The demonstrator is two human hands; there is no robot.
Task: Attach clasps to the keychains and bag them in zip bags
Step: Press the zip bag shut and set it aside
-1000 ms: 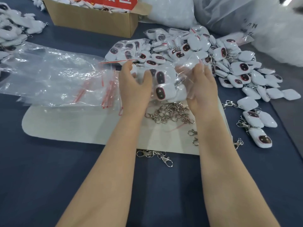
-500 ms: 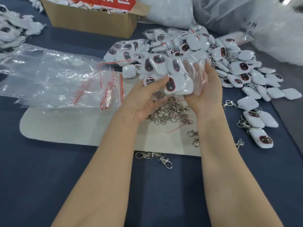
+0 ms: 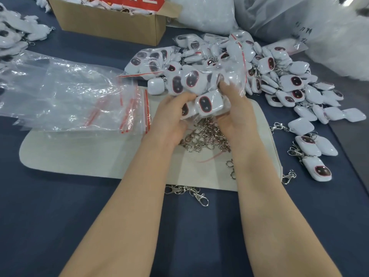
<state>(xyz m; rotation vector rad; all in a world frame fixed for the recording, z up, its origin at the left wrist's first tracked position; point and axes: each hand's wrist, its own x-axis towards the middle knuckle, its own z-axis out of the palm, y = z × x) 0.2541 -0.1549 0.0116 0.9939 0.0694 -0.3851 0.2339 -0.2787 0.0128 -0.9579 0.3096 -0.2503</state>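
- Between the two hands: one filled zip bag (image 3: pixel 235 76), clear plastic with a red seal strip, packed with white keychains. It is held up off the surface, above the clasp pile.
- Left hand (image 3: pixel 171 118): fingers and thumb curled round the lower left part of the bag, gripping it.
- Right hand (image 3: pixel 234 116): fingers curled into the right side of the bag, gripping the plastic, with the fingertips partly hidden by it.
- Beneath both hands: pile of clasps (image 3: pixel 205 136), silver metal, tangled, lying on a cream mat (image 3: pixel 89 156).
- Left of the left hand: empty zip bags (image 3: pixel 79 96), a loose stack overlapping the mat's far edge, red seal strips toward the hand.
- Beyond the left hand: bagged keychains (image 3: pixel 151 60), further packs lying flat.
- Right of the right hand: loose keychains (image 3: pixel 291 84), a heap of white squarish pieces with dark oval faces.
- Right of the right forearm: clasped keychains (image 3: pixel 311 152), a small group with clasps fitted.
- Between the forearms: stray clasps (image 3: pixel 191 191) on the blue table cover (image 3: pixel 60 226), just off the mat's near edge.
- Far beyond the left hand: cardboard box (image 3: pixel 111 25), open-topped.
- Far beyond the right hand: white plastic sacks (image 3: pixel 279 17).
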